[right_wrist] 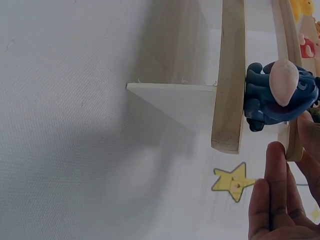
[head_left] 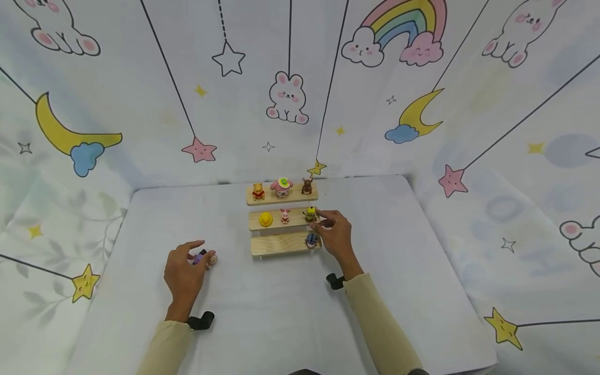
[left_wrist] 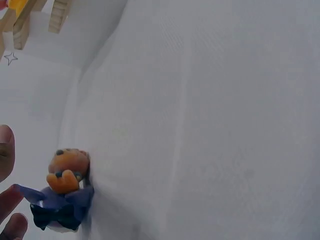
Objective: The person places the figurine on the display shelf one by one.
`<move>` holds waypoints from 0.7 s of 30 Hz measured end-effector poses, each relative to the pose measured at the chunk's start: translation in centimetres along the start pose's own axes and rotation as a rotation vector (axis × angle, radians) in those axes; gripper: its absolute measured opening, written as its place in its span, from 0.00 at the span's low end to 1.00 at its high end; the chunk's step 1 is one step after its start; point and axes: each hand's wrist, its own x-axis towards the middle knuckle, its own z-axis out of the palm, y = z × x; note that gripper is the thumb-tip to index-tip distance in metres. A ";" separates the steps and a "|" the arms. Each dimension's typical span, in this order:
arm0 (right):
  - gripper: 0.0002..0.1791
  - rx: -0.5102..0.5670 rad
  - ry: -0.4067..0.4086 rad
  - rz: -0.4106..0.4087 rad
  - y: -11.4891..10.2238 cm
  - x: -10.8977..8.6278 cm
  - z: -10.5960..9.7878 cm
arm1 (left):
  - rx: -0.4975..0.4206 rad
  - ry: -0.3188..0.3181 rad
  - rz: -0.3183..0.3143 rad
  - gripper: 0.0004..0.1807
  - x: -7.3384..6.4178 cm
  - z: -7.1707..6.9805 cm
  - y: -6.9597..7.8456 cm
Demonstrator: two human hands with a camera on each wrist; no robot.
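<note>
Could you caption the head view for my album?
Right hand at a yellow-topped figurine on the middle shelf, left hand at a purple figurine.

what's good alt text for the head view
A person's right hand holds a yellow-topped figurine at the right end of the middle of three wooden shelves. The left hand is at a figurine in purple on the white table; bunny-and-star cloth hangs behind.

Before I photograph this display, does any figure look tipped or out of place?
One does: the purple-dressed figure lies on the table at the left hand, apart from the shelves, whereas the blue figure is upright on the lowest shelf. I see no damage.
</note>
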 end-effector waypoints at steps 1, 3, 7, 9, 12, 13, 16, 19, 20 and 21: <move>0.24 0.000 0.002 -0.002 0.0 0.0 0.0 | 0.008 0.002 -0.013 0.23 0.0 -0.2 -0.2; 0.24 0.005 0.002 -0.007 0.1 0.0 0.1 | 0.023 0.005 -0.040 0.23 -0.1 -0.4 -0.5; 0.24 0.014 0.008 -0.013 0.3 -0.1 0.1 | 0.036 -0.004 -0.074 0.22 -0.1 -0.8 -0.8; 0.24 0.012 0.008 -0.014 0.3 -0.2 0.1 | 0.036 -0.013 -0.077 0.22 -0.2 -1.0 -0.9; 0.24 0.006 0.003 -0.012 0.3 -0.3 0.1 | 0.032 -0.032 -0.079 0.22 -0.3 -1.1 -1.0; 0.24 0.004 0.001 -0.012 0.3 -0.3 0.1 | 0.027 -0.040 -0.083 0.22 -0.4 -1.2 -1.0; 0.24 0.003 -0.001 -0.011 0.2 -0.3 0.1 | 0.021 -0.075 -0.099 0.21 -0.5 -1.5 -1.0; 0.24 0.007 0.004 -0.013 0.1 -0.2 0.0 | 0.026 -0.119 -0.124 0.19 -0.4 -1.7 -1.0; 0.24 0.008 0.005 -0.014 0.1 -0.1 0.0 | 0.029 -0.136 -0.133 0.19 -0.3 -1.8 -1.0; 0.24 0.009 0.007 -0.016 0.1 -0.1 0.0 | 0.032 -0.152 -0.144 0.18 -0.2 -1.9 -0.9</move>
